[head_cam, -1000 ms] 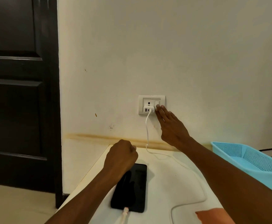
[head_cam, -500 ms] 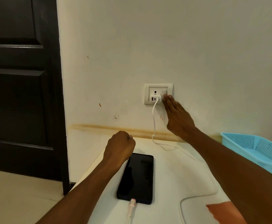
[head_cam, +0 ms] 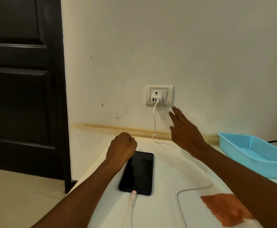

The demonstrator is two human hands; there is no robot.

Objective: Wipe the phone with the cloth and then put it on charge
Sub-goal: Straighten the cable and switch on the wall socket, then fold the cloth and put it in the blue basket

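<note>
Phone [head_cam: 137,172] flat on table [head_cam: 164,209] at lower centre, cable [head_cam: 195,188] plugged in, left hand [head_cam: 122,148] fisted touching its top corner, right hand [head_cam: 184,130] spread, fingers just below wall socket [head_cam: 159,94], orange cloth [head_cam: 225,209] lower right.

Glossy phone [head_cam: 138,172], perforated plastic basket [head_cam: 256,155]

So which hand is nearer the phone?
Left. The left hand, a closed fist, rests at the phone's top left corner, overlapping its edge. The right hand is open, up by the wall below the socket, apart from the phone.
</note>
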